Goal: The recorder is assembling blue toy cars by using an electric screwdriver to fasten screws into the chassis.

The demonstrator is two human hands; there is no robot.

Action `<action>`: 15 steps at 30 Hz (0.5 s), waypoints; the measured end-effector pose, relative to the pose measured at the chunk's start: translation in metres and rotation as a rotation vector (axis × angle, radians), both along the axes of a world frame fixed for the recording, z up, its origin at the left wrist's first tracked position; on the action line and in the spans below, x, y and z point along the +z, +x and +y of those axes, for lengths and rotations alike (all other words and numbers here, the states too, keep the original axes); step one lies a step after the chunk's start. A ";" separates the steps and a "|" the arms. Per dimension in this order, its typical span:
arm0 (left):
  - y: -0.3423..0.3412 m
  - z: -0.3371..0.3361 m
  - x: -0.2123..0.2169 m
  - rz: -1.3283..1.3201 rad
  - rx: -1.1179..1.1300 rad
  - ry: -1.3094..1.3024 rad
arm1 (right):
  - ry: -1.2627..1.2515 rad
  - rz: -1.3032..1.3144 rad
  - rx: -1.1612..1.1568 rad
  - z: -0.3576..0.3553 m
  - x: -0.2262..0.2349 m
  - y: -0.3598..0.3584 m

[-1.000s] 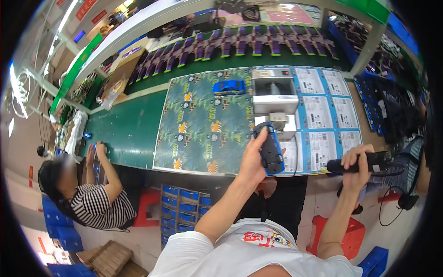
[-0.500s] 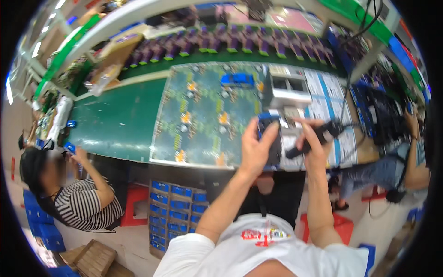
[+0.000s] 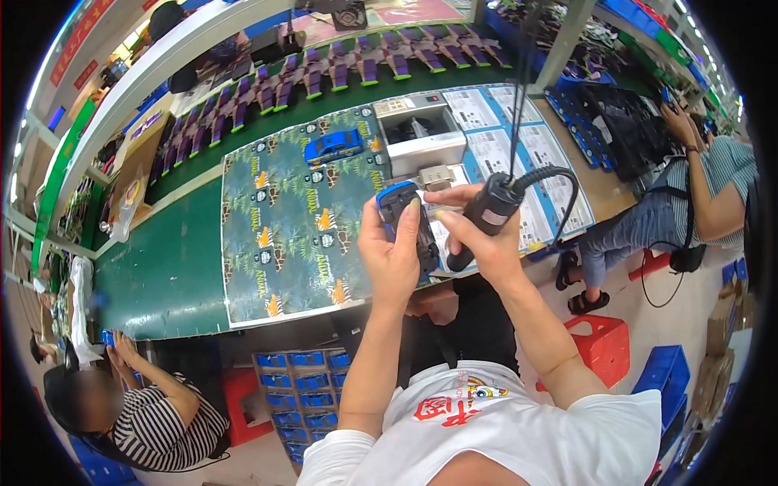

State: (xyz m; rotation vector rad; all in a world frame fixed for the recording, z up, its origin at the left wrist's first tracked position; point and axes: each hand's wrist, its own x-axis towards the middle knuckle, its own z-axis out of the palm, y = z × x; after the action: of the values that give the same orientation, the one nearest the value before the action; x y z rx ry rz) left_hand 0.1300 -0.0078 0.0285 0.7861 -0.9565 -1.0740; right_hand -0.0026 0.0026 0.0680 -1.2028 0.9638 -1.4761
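My left hand (image 3: 387,255) grips a blue toy car (image 3: 394,199) with its black underside turned up, thumb lying on top. In my right hand (image 3: 496,249) is a black corded electric screwdriver (image 3: 493,204), tilted, its dark lower end close beside the car. My right index finger reaches out to the car's edge. Beneath both hands is the near edge of the bench. A second blue toy car (image 3: 334,147) stands on the patterned sheet (image 3: 300,231), left of an open metal box (image 3: 442,151). What the box holds is hard to make out.
Printed sheets (image 3: 523,150) lie right of the box. Purple and green parts (image 3: 312,77) line the green belt behind. A compartment tray of blue cars (image 3: 304,397) sits below the bench. One co-worker (image 3: 166,413) sits left; another (image 3: 697,186) is right, near a red stool (image 3: 596,348).
My view has swung, so the bench appears shifted left. The screwdriver stands more upright and closer to the car. My left hand still holds the car.
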 end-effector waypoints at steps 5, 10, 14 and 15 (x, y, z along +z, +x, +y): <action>-0.017 -0.001 0.000 -0.180 0.130 -0.099 | -0.141 0.089 -0.078 -0.002 -0.015 0.010; -0.022 0.001 -0.001 -0.350 0.259 -0.210 | -0.360 0.386 -0.177 -0.009 -0.015 0.007; -0.022 0.000 -0.009 -0.374 0.320 -0.249 | -0.224 0.248 -0.125 -0.007 -0.012 0.011; -0.022 0.001 -0.011 -0.377 0.323 -0.245 | -0.143 0.172 -0.085 -0.006 -0.010 0.012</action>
State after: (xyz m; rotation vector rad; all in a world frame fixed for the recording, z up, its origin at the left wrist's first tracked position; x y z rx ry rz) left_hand 0.1077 -0.0070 0.0178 0.9191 -1.2032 -0.5239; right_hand 0.0095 -0.0034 0.0575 -1.4264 1.0498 -1.5479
